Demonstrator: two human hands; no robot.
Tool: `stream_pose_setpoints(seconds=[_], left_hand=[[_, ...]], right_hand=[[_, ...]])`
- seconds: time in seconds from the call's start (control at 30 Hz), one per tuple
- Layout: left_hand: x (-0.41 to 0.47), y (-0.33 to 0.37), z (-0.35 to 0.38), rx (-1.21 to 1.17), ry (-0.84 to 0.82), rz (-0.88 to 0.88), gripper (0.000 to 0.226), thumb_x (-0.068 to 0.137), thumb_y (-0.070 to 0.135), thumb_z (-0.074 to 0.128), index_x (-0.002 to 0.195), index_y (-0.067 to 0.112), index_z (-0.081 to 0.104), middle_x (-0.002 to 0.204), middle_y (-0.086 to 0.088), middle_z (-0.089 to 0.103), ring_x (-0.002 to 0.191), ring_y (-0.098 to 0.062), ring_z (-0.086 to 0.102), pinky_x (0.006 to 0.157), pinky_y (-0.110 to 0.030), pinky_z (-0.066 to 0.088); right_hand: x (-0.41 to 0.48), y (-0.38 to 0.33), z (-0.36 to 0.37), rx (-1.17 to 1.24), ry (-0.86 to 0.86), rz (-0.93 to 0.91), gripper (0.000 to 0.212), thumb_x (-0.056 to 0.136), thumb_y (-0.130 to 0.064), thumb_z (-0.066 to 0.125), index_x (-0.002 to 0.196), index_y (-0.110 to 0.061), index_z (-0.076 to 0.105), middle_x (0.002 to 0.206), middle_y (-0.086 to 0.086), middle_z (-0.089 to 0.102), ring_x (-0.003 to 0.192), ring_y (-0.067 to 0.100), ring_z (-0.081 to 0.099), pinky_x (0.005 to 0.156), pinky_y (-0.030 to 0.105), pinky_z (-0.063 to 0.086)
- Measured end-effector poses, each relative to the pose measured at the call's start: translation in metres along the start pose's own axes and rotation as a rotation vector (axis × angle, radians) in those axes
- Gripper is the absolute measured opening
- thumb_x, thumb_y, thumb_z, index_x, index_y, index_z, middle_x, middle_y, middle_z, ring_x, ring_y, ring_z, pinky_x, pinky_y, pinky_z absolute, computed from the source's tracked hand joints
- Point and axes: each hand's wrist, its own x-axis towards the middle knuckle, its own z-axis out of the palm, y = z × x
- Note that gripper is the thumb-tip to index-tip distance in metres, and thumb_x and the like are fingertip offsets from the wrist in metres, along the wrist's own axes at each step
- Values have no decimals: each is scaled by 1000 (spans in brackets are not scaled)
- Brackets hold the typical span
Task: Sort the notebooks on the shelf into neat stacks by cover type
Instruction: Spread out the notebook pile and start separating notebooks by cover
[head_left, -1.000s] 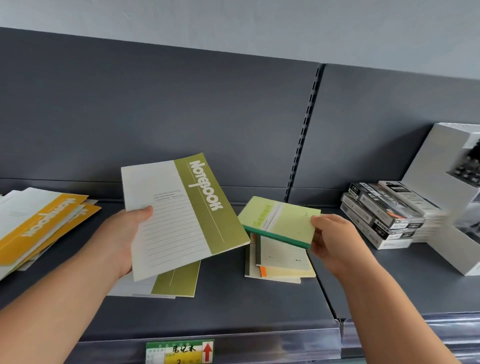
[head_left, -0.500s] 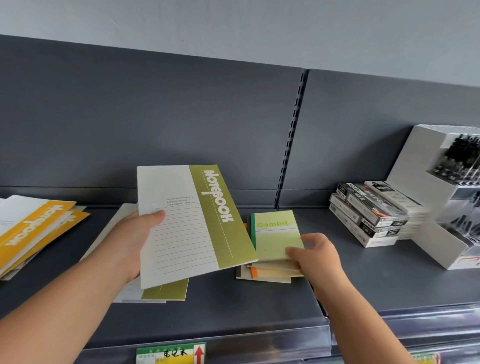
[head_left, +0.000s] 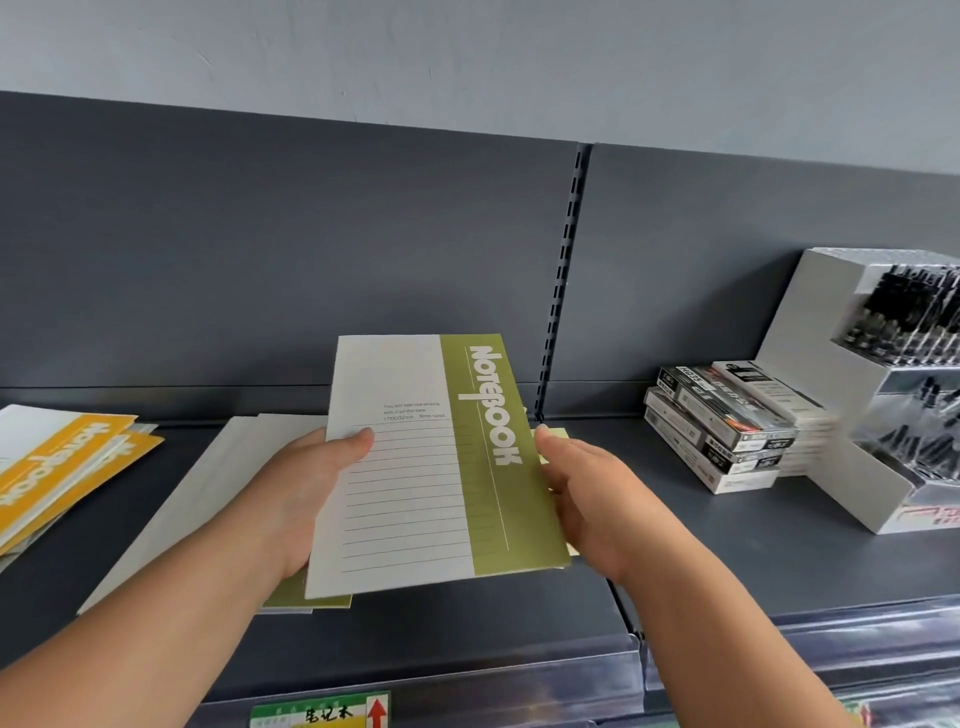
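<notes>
A white and olive notebook (head_left: 415, 467) marked "Notebook" is held up over the grey shelf (head_left: 467, 623). My left hand (head_left: 306, 493) grips its left edge, thumb on the cover. My right hand (head_left: 587, 493) holds its right edge, thumb along the olive band and fingers hidden below. Beneath it lie more olive notebooks (head_left: 306, 600), some showing pale backs (head_left: 208, 493). The small green notebook stack is almost hidden behind the held notebook; only a pale sliver (head_left: 558, 435) shows. Yellow notebooks (head_left: 62, 467) lie fanned at the far left.
A stack of black and white boxes (head_left: 722, 431) sits right of the shelf upright (head_left: 561, 291). Beside it stands a white stepped display of black pens (head_left: 883, 374). A green and yellow price label (head_left: 322, 714) is clipped to the shelf's front rail.
My right hand set the small green notebook on its stack, let go and came up to the olive notebook's right edge. The olive notebook moved right, over that stack.
</notes>
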Motion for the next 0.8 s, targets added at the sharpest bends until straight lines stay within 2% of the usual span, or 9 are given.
stream_pose_setpoints(seconds=[0.07, 0.13, 0.33, 0.4, 0.53, 0.67, 0.8], left_hand=[[-3, -1, 4, -11, -2, 7, 23, 96, 28, 54, 113, 19, 67, 102, -8, 74, 98, -36, 68, 87, -54, 51], [-6, 0, 5, 5, -6, 12, 22, 96, 26, 54, 112, 20, 67, 101, -6, 75, 96, -33, 69, 81, -48, 53], [-13, 0, 1, 94, 30, 67, 18, 97, 22, 54, 112, 24, 65, 100, 0, 74, 93, -24, 68, 67, -34, 51], [-15, 0, -5, 90, 61, 74, 19, 97, 19, 55, 113, 22, 65, 100, -1, 74, 92, -25, 69, 67, -35, 52], [-19, 1, -26, 88, 112, 60, 19, 97, 17, 56, 112, 20, 66, 101, -3, 74, 94, -28, 69, 73, -40, 54], [-25, 4, -46, 61, 118, 17, 19, 97, 17, 54, 111, 21, 66, 101, -6, 74, 94, -30, 69, 72, -41, 54], [-30, 12, -71, 43, 160, 8, 18, 97, 15, 54, 111, 20, 66, 100, -8, 74, 92, -33, 69, 76, -46, 54]], right_hand=[[0, -1, 4, 126, -65, 139, 33, 98, -37, 51, 110, -13, 70, 104, 10, 75, 95, 30, 72, 86, 48, 55], [1, 0, 6, 175, -84, 180, 32, 96, -31, 54, 114, -10, 69, 106, 13, 74, 98, 33, 71, 86, 52, 55], [0, 2, 15, 256, -105, 184, 25, 97, -23, 54, 109, -7, 69, 100, 14, 75, 83, 31, 73, 74, 46, 57], [2, 2, 20, 271, -103, 183, 27, 99, -25, 52, 107, -7, 69, 98, 14, 75, 79, 30, 74, 72, 45, 56], [7, 5, 30, 311, -121, 207, 36, 101, -34, 45, 114, -9, 67, 106, 16, 73, 92, 34, 72, 79, 49, 55], [9, 7, 48, 259, -112, 204, 27, 99, -22, 51, 117, -5, 63, 102, 18, 74, 90, 35, 72, 75, 48, 57], [14, 9, 65, 163, -73, 178, 22, 97, -15, 54, 116, -8, 62, 98, 16, 75, 92, 35, 71, 79, 53, 56]])
